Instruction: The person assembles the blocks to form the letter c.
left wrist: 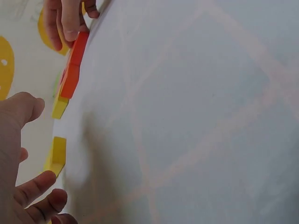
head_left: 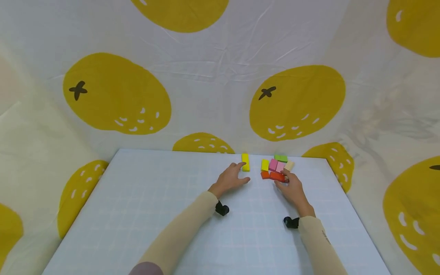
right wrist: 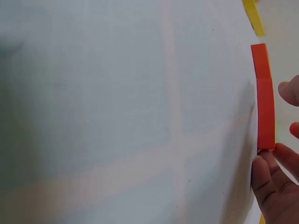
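Observation:
My left hand (head_left: 231, 178) reaches beside an upright-lying yellow block (head_left: 245, 157), its index fingertip overlapping that block and its thumb held apart. In the left wrist view, the fingers are spread near another yellow block (left wrist: 58, 151). My right hand (head_left: 293, 191) is at the right end of a longer red block (head_left: 276, 176). Seen from the right wrist, its fingertips touch the end of the red block (right wrist: 266, 114), while the thumb (right wrist: 290, 92) stays away from it. A shorter orange-red block (head_left: 265, 175) adjoins the long one on the left.
Behind the red blocks lie a yellow block (head_left: 265, 164), a dark pink block (head_left: 273, 164), a light pink block (head_left: 280, 167), a cream block (head_left: 289, 165) and a green block (head_left: 280, 158). The white table (head_left: 137, 206) meets a fruit-patterned cloth (head_left: 206, 95) at its back edge.

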The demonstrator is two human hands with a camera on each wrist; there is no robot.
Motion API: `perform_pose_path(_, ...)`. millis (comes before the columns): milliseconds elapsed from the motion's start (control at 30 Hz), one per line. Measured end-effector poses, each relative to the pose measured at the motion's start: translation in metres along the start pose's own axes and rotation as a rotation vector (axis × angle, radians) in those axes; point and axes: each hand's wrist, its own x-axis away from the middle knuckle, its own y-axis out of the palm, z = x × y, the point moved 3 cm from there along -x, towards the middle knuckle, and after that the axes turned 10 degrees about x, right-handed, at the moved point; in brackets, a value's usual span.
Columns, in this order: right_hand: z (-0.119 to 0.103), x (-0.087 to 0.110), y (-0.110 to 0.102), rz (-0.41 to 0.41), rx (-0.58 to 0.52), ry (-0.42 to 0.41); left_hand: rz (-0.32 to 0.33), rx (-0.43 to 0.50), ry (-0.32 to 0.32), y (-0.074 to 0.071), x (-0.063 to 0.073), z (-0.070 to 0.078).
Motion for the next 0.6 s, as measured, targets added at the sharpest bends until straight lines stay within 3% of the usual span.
perform_pose_path(233, 0.001, -0.001, 0.002, 0.004, -0.014, 0.000, -0.065, -0.086, -0.017, 0.012, -0.005, 0.007)
perform_pose_path(600, 0.004, -0.001, 0.001, 0.016, -0.022, -0.001, -0.078, -0.073, -0.026, 0.012, -0.011, 0.010)
